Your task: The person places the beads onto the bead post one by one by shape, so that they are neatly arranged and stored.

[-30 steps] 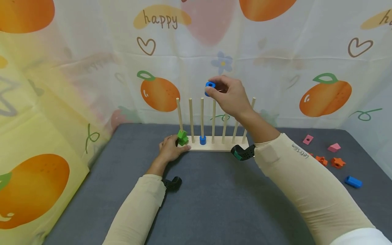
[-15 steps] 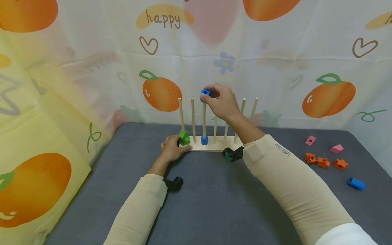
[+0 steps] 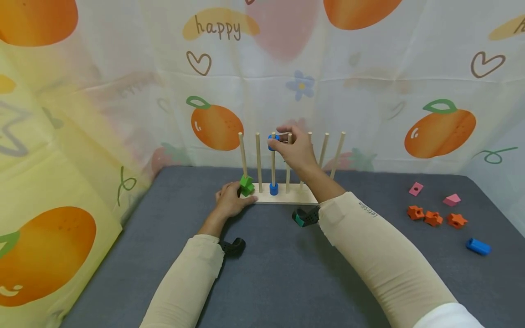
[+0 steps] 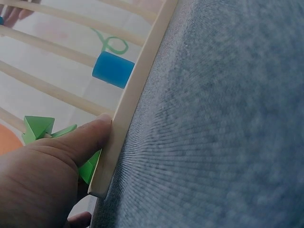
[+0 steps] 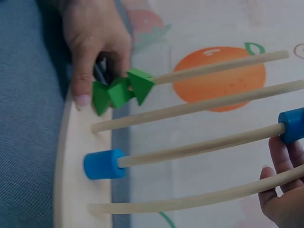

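Observation:
A wooden peg board (image 3: 289,197) with a row of upright pegs stands near the back of the table. My left hand (image 3: 229,200) holds its left end, the thumb on the base and the other fingers partly hidden behind. Green star-like pieces (image 5: 119,91) sit low on the leftmost peg beside that hand. One blue cylinder (image 4: 113,69) rests at the foot of the third peg. High on the same peg, my right hand (image 3: 299,154) pinches another blue cylinder (image 5: 293,125), and the peg's tip shows through its top.
On the right of the table (image 3: 262,278) lie pink blocks (image 3: 416,189), several orange star-shaped pieces (image 3: 433,218) and a longer blue cylinder (image 3: 478,246). A printed cloth (image 3: 348,54) hangs right behind the board.
My right hand has moved left and down, bringing the blue cylinder from above the pegs onto the top of the third peg. The left hand keeps its place on the board.

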The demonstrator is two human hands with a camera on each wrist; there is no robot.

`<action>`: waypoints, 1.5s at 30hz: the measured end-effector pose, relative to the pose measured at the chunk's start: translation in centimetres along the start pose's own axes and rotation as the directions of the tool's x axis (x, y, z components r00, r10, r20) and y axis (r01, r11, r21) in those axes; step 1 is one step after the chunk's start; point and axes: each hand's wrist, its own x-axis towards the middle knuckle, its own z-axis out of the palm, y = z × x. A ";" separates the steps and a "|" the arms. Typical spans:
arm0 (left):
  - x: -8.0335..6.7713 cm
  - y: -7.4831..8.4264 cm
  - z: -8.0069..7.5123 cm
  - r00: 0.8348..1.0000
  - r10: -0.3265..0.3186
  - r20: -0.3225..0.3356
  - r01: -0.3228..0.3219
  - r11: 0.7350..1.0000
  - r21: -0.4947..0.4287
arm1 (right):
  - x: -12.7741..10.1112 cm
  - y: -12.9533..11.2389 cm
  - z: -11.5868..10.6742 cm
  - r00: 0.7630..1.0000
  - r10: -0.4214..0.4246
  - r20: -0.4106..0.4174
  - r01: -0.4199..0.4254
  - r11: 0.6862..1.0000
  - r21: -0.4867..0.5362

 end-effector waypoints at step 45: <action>-0.1 0.2 -0.2 1.000 -0.001 -0.001 0.001 1.000 0.004 | -2.5 9.6 2.2 0.992 0.124 -0.039 -0.121 0.990 0.072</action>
